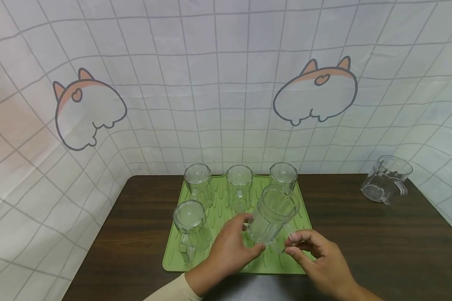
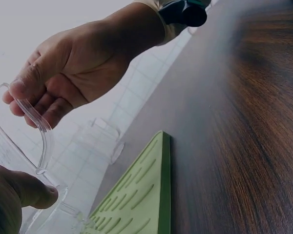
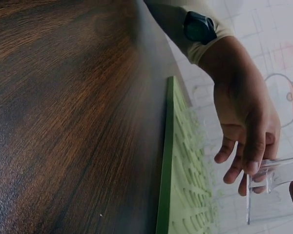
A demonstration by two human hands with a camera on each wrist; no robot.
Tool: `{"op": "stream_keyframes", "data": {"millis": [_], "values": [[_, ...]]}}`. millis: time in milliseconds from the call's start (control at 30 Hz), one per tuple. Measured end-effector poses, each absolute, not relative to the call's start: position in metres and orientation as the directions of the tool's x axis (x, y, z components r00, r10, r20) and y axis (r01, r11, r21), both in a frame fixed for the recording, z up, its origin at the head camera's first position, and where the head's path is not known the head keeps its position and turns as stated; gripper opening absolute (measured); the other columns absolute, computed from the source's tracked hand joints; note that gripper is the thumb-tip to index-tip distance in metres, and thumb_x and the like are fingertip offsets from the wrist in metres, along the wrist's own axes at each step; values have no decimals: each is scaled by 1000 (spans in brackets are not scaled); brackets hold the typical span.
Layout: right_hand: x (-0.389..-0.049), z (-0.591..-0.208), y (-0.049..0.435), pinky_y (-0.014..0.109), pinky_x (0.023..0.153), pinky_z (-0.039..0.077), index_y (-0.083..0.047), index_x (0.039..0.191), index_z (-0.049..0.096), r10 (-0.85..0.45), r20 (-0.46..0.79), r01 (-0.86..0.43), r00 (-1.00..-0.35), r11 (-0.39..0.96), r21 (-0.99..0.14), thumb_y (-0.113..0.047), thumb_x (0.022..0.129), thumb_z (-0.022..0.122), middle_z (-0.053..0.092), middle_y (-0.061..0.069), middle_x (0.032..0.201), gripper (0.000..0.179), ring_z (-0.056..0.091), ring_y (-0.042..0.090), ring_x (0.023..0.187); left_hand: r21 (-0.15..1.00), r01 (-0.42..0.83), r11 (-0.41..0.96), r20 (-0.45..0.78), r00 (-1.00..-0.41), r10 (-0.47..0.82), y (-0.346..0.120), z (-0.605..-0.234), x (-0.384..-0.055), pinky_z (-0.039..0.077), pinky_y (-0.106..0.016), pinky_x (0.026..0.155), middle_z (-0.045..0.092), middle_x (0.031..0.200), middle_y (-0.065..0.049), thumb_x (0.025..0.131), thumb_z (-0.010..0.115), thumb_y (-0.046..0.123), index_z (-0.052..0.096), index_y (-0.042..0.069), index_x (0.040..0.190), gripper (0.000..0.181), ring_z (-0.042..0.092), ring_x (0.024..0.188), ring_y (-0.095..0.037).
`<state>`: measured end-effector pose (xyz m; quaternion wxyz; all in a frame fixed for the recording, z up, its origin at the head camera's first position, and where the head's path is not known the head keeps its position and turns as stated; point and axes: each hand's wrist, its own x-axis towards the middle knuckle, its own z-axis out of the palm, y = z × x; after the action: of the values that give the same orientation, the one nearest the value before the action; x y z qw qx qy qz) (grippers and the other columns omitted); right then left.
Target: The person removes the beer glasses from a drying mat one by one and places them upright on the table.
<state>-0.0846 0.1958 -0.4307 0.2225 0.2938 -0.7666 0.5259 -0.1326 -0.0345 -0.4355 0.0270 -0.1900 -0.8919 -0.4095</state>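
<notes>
Above the green mat (image 1: 263,265), both hands hold a clear glass mug (image 1: 273,211), slightly tilted. My left hand (image 1: 233,244) grips the lower end of its body, thumb on the near side, as the right wrist view also shows. My right hand (image 1: 322,259) pinches the mug's handle (image 2: 44,141) between thumb and fingers. Behind the held mug stands another mug (image 1: 284,173), partly hidden. More clear mugs stand on the mat: one at the back middle (image 1: 240,188), one at the back left (image 1: 199,184), and one at the front left (image 1: 192,225) with its handle towards me.
Another clear mug (image 1: 386,179) stands apart on the dark wooden table (image 1: 361,238) at the far right, handle to the right. A white gridded cloth (image 1: 226,96) with cartoon animals rises behind and at both sides. The mat has raised ridges.
</notes>
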Motion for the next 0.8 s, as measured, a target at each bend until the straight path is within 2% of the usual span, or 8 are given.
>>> {"op": "stream_keyframes", "data": {"millis": [167, 300, 500, 633, 800], "values": [[-82, -430, 195, 22, 76, 57, -10, 108, 65, -230, 610, -652, -759, 284, -704, 21, 79, 75, 69, -1, 98, 44, 70, 8, 92, 724, 352, 594, 187, -928, 322, -33, -437, -132, 53, -37, 85, 64, 128, -4, 83, 86, 30, 57, 9, 139, 67, 63, 110, -23], [-81, -429, 194, 24, 78, 58, -11, 106, 64, -264, 600, -654, -755, 257, -711, 22, 79, 74, 68, 0, 100, 43, 70, 10, 92, 719, 358, 596, 192, -926, 324, -32, -439, -133, 53, -37, 85, 64, 127, -4, 82, 87, 28, 57, 8, 138, 66, 64, 110, -24], [-82, -431, 192, 23, 79, 57, -10, 104, 65, -295, 630, -694, -718, 227, -684, 22, 78, 76, 68, 1, 99, 43, 70, 10, 90, 718, 359, 597, 186, -925, 332, -31, -440, -133, 53, -37, 86, 65, 126, -3, 81, 88, 27, 58, 8, 138, 67, 64, 109, -25], [-82, -433, 191, 22, 79, 56, -9, 104, 65, -308, 647, -714, -697, 220, -665, 23, 76, 76, 68, 1, 99, 44, 70, 10, 90, 717, 368, 591, 193, -921, 339, -31, -441, -132, 53, -36, 85, 65, 126, -1, 81, 88, 27, 59, 12, 139, 67, 64, 109, -23], [-83, -436, 192, 20, 78, 56, -9, 105, 65, -307, 666, -732, -680, 241, -637, 22, 76, 77, 69, 2, 99, 44, 70, 10, 89, 707, 398, 585, 210, -908, 363, -32, -442, -132, 53, -35, 85, 66, 125, -3, 84, 86, 24, 58, 13, 139, 62, 64, 108, -21]]}}
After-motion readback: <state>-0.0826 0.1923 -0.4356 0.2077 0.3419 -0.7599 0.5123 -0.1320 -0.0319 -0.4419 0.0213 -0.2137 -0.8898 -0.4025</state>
